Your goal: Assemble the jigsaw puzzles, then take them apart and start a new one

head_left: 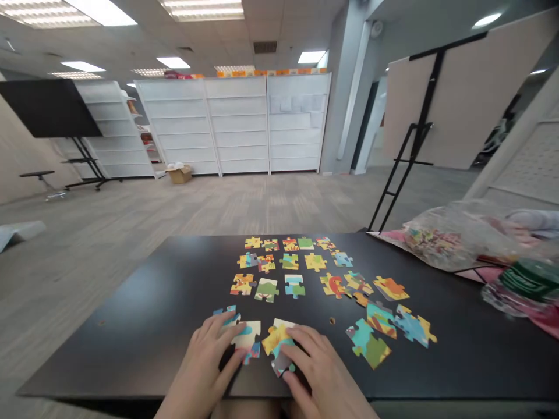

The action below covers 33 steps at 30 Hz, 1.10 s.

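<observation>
My left hand (212,355) is at the front of the black table (170,302), its fingers and thumb around a cream puzzle piece (250,333) with blue and red patches. A bluish piece (231,311) lies partly under its fingers. My right hand (318,364) grips a yellow, blue and grey puzzle piece (275,338) between fingertips and thumb. Behind it the pale edge of another piece (283,322) shows. A small gap separates what the two hands hold. Several loose pieces lie in rough rows beyond them, among them a green one (266,290).
To the right lie more puzzle pieces, such as a blue-green one (369,343) and an orange one (392,288). Clear plastic bags (441,235) and a green-labelled bottle (528,279) rest at the right edge. White shelves (236,125) and a black-framed stand (421,128) are farther back.
</observation>
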Motion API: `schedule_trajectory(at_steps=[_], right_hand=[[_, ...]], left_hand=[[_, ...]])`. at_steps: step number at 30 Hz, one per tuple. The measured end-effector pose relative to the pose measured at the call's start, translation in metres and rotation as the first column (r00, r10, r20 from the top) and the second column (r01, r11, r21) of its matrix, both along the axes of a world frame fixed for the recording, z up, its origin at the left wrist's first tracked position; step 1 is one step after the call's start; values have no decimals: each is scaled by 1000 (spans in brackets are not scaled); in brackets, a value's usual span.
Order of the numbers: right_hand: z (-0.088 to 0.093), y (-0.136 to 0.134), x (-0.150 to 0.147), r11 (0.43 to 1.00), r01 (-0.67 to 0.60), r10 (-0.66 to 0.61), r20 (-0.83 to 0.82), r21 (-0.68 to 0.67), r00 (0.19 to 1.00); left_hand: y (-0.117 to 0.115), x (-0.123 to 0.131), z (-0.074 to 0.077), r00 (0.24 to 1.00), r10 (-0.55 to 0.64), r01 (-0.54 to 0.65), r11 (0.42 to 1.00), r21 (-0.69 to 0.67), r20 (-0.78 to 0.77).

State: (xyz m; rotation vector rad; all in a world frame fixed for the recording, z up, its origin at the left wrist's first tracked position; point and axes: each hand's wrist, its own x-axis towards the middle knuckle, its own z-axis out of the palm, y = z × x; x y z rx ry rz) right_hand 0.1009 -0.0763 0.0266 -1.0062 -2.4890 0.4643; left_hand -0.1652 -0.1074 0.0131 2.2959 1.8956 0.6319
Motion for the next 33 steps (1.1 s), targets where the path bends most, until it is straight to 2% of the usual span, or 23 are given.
schedule_trajectory(at_steps=[3, 7, 9, 11, 13, 16, 19, 24, 29, 33], right_hand=[[-12, -2, 10, 989, 22, -14, -60, 143, 998], [-15, -4, 31, 954, 33, -4, -96, 297, 995], [-18, -5, 43, 930, 34, -6, -77, 365, 997], [-24, -6, 55, 897, 47, -30, -46, 439, 998], [-31, -6, 66, 856, 104, -103, -31, 506, 994], [-39, -6, 73, 788, 255, -293, -23, 560, 956], [-38, -5, 64, 764, 345, -413, 3, 545, 911], [-30, -3, 46, 813, 428, -463, -7, 395, 886], [-31, -3, 66, 789, 540, -560, -20, 293, 828], [-25, -5, 88, 772, 587, -605, 0, 244, 796]], left_hand=[[8, 1, -3, 998, -20, 22, 999, 40, -56], [11, 11, -9, 992, -41, 59, 987, 149, -119], [10, 22, -9, 982, -122, 148, 972, 185, -142], [8, 35, -6, 956, -232, 262, 952, 161, -182], [7, 47, 1, 926, -302, 333, 935, 118, -225], [8, 56, 9, 916, -303, 341, 934, 110, -264], [9, 54, 8, 915, -279, 342, 920, 193, -293], [12, 37, -5, 929, -190, 310, 868, 387, -318], [14, 17, -22, 904, -149, 342, 814, 469, -402], [24, 22, -38, 903, -175, 361, 805, 471, -393]])
